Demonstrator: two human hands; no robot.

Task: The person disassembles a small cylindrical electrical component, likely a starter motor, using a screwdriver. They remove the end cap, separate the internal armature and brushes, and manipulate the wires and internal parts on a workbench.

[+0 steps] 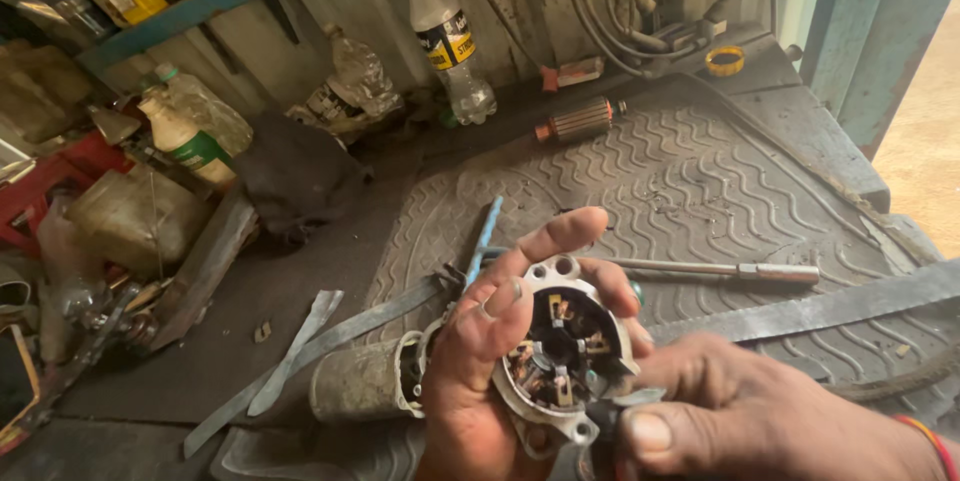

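Note:
My left hand grips a round metal end cover with brush holders and copper-coloured parts inside, its open face turned up toward me. My right hand pinches a small dark tool at the cover's lower rim; the tool's tip is hidden. A grimy cylindrical motor housing lies on the mat just left of my left hand.
A ribbed rubber mat covers the bench. On it lie a long screwdriver, a blue-handled tool, flat metal strips and a copper-wound armature. Plastic bottles, a dark rag and clutter crowd the back and left.

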